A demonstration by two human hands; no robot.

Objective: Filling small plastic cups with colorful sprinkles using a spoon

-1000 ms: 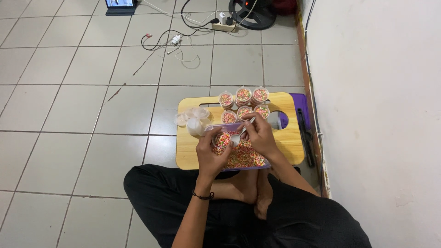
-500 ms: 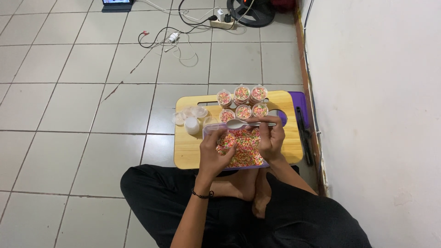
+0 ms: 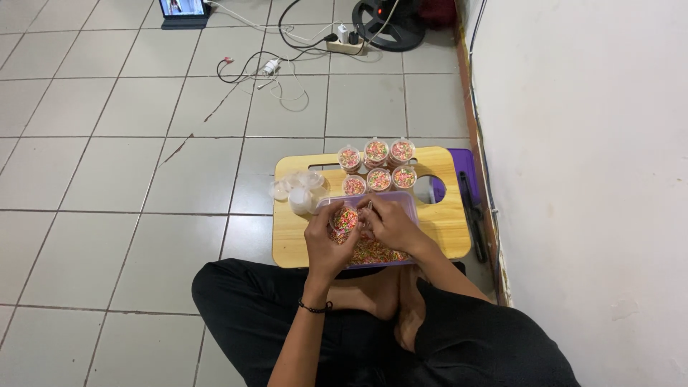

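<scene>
1. Sitting cross-legged, the person's left hand [image 3: 327,240] holds a small cup [image 3: 345,218] of coloured sprinkles; the right hand [image 3: 387,223] pinches something too small to tell.
2. Both hover over the sprinkle tub [image 3: 373,247] on the wooden worktop [image 3: 294,240]; a tilt could spill sprinkles.
3. Filled cups [image 3: 376,166] crowd the far edge.
4. Open floor [image 3: 122,179] lies left.

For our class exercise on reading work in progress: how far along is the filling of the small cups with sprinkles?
Done: six filled cups stand in two rows on the wooden tray. In hand: the left hand holds a cup over the sprinkle tub while the right hand works at it. Left: a cluster of empty cups beside the tub.
</scene>
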